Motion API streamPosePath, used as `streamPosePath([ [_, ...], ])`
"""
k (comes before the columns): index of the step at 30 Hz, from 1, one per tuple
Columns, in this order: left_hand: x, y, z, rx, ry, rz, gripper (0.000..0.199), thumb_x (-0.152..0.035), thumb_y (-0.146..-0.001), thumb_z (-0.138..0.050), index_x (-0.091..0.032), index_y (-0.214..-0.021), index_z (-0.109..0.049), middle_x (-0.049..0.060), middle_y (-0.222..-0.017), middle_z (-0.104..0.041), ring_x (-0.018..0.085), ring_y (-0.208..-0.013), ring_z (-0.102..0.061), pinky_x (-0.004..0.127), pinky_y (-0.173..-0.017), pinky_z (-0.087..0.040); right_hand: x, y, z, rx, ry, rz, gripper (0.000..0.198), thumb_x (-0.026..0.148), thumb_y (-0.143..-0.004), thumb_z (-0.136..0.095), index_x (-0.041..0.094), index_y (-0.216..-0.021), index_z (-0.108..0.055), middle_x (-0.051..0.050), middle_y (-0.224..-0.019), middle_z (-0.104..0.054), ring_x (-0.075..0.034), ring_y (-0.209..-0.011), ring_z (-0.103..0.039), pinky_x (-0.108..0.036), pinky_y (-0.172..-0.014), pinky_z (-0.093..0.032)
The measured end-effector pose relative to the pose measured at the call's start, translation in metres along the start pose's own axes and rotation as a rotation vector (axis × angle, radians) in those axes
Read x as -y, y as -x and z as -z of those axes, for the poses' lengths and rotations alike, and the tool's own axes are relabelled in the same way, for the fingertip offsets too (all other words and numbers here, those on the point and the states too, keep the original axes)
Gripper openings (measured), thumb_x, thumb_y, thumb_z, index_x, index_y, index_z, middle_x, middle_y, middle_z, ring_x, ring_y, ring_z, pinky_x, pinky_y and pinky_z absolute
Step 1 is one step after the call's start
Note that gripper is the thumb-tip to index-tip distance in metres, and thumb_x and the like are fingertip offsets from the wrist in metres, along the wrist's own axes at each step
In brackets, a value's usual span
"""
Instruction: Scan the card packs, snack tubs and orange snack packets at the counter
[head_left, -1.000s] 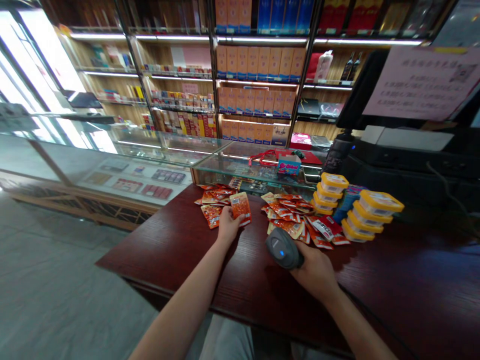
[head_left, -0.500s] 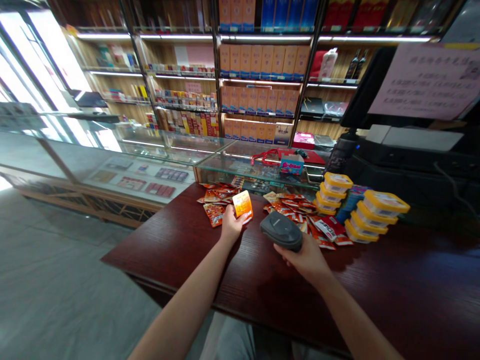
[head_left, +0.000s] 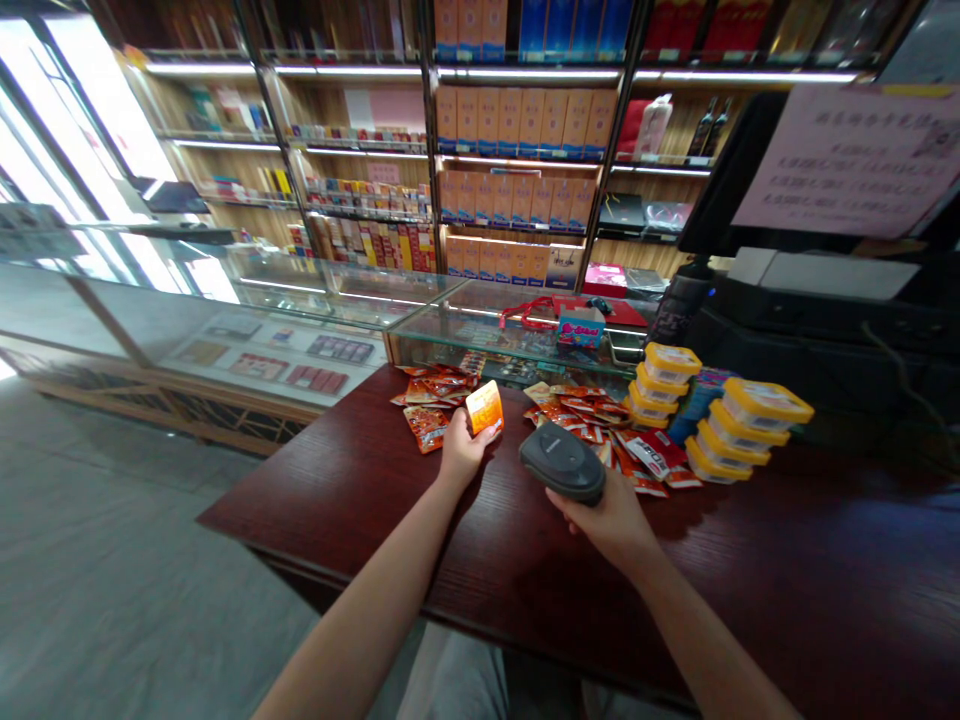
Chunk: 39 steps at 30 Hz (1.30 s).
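Clock bearings taken from the scanner.

Item: one orange packet (head_left: 484, 406), brightly lit, at 10 o'clock; pinched between thumb and fingers of the left hand (head_left: 463, 443), above the dark red surface (head_left: 337, 510). Printing too small to be read.

Item: one grey scanner (head_left: 562, 460); its grip is enclosed by the closed right hand (head_left: 611, 515). Small pale lettering on top, not legible.

Packets, orange: a left heap (head_left: 435, 385) at 10 o'clock; a right heap (head_left: 574, 408) at 12 o'clock, overlapped at its 4 o'clock side by a red-and-white packet (head_left: 652, 453) with bold characters, not made out.

Containers: yellow-lidded tubs, stacked; near stack (head_left: 660, 385) at 2 o'clock, far stack (head_left: 742, 430) at 3 o'clock. Labels are borne; contents cannot be told. Blue packages (head_left: 694, 410) are set between.

Glass case (head_left: 450, 345) at 11 o'clock: small goods are held inside; a blue carton (head_left: 580, 330) with pink lettering is stood on top.

Pink notice (head_left: 847, 160) at 2 o'clock: lines of Chinese characters, blurred.
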<state>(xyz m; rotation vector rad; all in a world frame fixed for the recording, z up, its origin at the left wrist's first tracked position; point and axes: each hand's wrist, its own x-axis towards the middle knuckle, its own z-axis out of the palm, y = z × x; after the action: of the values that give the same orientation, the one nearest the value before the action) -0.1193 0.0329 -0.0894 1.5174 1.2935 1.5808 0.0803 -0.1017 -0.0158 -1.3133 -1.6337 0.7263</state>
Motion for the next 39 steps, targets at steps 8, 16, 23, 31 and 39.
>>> streamPosePath([
  [8, -0.003, 0.002, -0.003, 0.039, -0.028, -0.052, 0.037, -0.026, -0.069, -0.071, -0.016, -0.101, -0.056, 0.009, -0.103, -0.067, 0.022, -0.095, -0.065, 0.036, -0.087, -0.051, 0.006, 0.002, 0.0, -0.001, -0.022, -0.009, 0.018, 0.033, -0.07, -0.064, 0.017, -0.076, -0.066, 0.001, -0.046, -0.061, -0.017, -0.04, -0.057, -0.025, -0.043, -0.047],
  [16, -0.02, 0.007, -0.002, 0.108, -0.248, -0.101, 0.023, -0.028, -0.071, -0.068, -0.018, -0.088, -0.057, 0.003, -0.087, -0.065, 0.02, -0.084, -0.062, 0.035, -0.08, -0.048, -0.004, 0.0, -0.001, -0.02, 0.049, 0.026, 0.023, 0.034, -0.072, -0.064, 0.016, -0.086, -0.07, 0.001, -0.044, -0.06, -0.019, -0.043, -0.06, -0.028, -0.048, -0.049],
  [23, -0.026, 0.01, -0.002, 0.067, -0.168, -0.031, 0.023, -0.027, -0.07, -0.068, -0.019, -0.076, -0.048, -0.004, -0.072, -0.056, 0.014, -0.073, -0.058, 0.029, -0.071, -0.048, -0.02, 0.008, 0.008, -0.092, 0.385, 0.125, 0.022, 0.029, -0.072, -0.061, 0.022, -0.091, -0.068, -0.005, -0.077, -0.073, -0.024, -0.072, -0.069, -0.028, -0.058, -0.046],
  [31, -0.024, 0.005, -0.005, -0.021, 0.181, 0.132, 0.031, -0.032, -0.063, -0.072, -0.019, -0.072, -0.045, -0.005, -0.065, -0.054, 0.01, -0.06, -0.056, 0.025, -0.059, -0.05, -0.063, 0.027, 0.019, -0.186, 0.694, 0.404, 0.02, 0.022, -0.079, -0.051, 0.017, -0.095, -0.062, -0.009, -0.086, -0.071, -0.021, -0.077, -0.066, -0.028, -0.067, -0.046],
  [39, -0.046, -0.007, -0.044, 0.096, 0.432, 0.479, 0.029, -0.028, -0.063, -0.076, -0.015, -0.072, -0.051, 0.002, -0.066, -0.062, 0.014, -0.062, -0.064, 0.031, -0.062, -0.057, -0.07, 0.026, 0.02, -0.194, 0.662, 0.46, 0.024, 0.017, -0.074, -0.051, 0.017, -0.096, -0.062, -0.009, -0.087, -0.071, -0.022, -0.077, -0.066, -0.03, -0.069, -0.045],
])
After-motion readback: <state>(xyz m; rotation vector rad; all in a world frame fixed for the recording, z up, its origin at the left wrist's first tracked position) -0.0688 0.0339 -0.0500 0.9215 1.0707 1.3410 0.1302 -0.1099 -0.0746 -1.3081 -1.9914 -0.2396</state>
